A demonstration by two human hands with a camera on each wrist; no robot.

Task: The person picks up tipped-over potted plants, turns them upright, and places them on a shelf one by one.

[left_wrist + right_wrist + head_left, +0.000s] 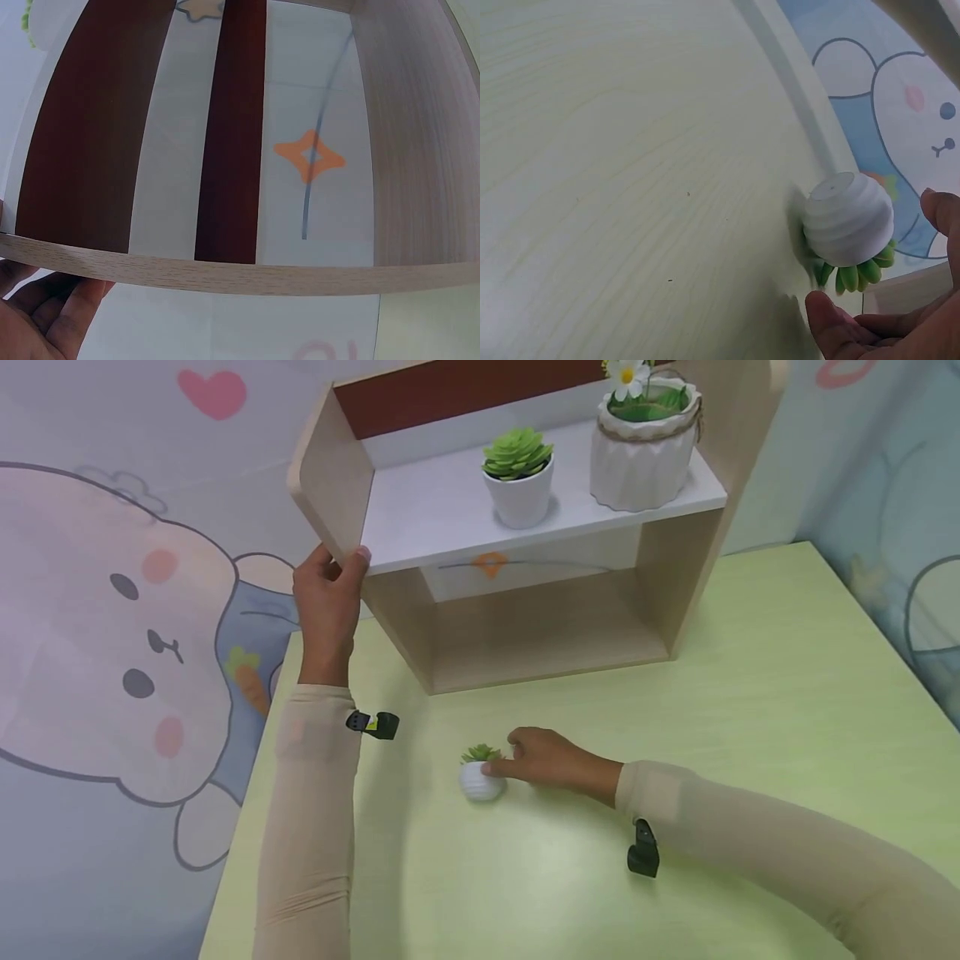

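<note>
Small potted succulent (481, 783) lay tipped on the worktop (787, 693) in front of the shelf (540, 643), its leaves toward the shelf and the base of its ribbed white pot turned away from it. The right hand (551, 760) was just beside the plant, also in front of the shelf, thumb and fingers spread apart; the head view put the thumb across the pot's edge, the right wrist view showed a gap there, and whether a fingertip touched the leaves could not be told. The left hand (330, 597) gripped the shelf's left side panel, thumb at the front edge, level with the white upper board. On that board of the shelf stood a green rosette plant (519, 477) in a smooth white pot and, to its right near the shelf's right panel, a fluted white pot (641, 468) tied with twine, holding a white flower (628, 377). A dark red strip (465, 385) crossed the shelf's back above them. Behind and left of the shelf, the wall carried a cartoon animal (112, 602) and a pink heart (212, 395).
</note>
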